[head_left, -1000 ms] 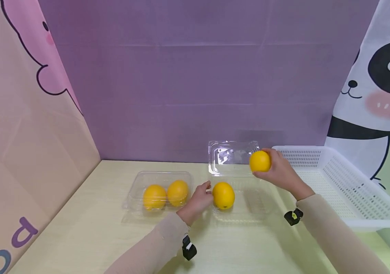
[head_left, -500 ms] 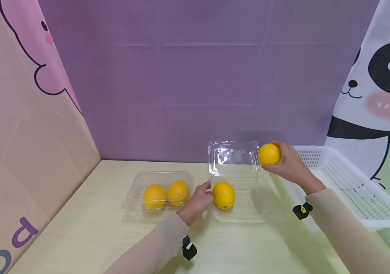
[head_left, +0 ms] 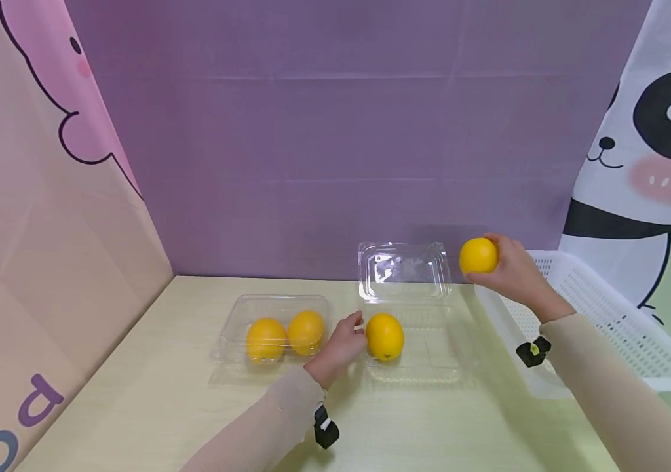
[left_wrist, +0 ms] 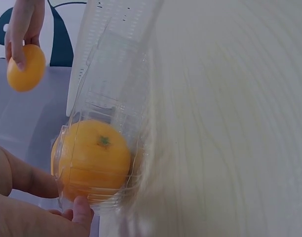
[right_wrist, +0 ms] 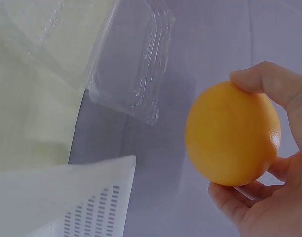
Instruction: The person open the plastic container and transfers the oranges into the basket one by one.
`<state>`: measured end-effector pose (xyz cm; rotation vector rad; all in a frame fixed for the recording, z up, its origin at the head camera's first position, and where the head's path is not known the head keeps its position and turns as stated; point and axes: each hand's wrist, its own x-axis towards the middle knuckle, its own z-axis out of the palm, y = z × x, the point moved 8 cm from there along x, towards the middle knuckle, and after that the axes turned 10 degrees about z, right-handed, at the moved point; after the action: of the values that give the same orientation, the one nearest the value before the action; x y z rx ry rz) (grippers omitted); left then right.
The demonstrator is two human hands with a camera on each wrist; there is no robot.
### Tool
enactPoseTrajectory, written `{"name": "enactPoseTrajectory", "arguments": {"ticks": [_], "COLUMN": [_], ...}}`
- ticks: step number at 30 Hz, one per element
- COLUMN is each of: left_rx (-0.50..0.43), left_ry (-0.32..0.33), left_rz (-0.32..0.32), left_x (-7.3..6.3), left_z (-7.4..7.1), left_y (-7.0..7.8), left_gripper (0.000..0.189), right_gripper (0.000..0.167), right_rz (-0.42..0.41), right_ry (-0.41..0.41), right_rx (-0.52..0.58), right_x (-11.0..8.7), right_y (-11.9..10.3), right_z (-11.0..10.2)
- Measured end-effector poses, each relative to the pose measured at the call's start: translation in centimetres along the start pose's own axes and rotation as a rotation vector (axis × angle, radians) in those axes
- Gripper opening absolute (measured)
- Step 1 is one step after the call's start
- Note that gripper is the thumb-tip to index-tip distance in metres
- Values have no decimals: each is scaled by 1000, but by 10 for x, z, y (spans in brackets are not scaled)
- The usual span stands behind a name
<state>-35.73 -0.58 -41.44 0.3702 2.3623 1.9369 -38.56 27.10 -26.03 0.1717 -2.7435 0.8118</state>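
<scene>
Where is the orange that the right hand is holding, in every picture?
Head: held orange, right of centre.
Left wrist: held orange, upper left.
Right wrist: held orange, right of centre.
Shared landmark: white basket, at right, then top, then bottom left.

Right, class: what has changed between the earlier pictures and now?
The right hand has carried its orange up and rightward in the head view, clear of the open clamshell's lid. Nothing was let go. The left hand, the open clamshell with one orange, the other clamshell with two and the white basket stayed put.
</scene>
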Motion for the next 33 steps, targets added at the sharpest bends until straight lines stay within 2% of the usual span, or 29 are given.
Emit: {"name": "enactPoseTrajectory", "arguments": {"ticks": [13,33], "left_rx": [-50,-72], "left_ry": [67,70], "left_rz": [-19,-40], "left_x": [0,-3], "left_z": [-5,-3], "left_y": [-5,-5], "left_gripper": [70,72], "right_gripper": [81,83], "right_rz": [27,123], "right_ry": [-26,-81], "right_rx": [-10,-47], "right_x": [8,18], "right_y": [15,53], "right_z": [-10,-13]}}
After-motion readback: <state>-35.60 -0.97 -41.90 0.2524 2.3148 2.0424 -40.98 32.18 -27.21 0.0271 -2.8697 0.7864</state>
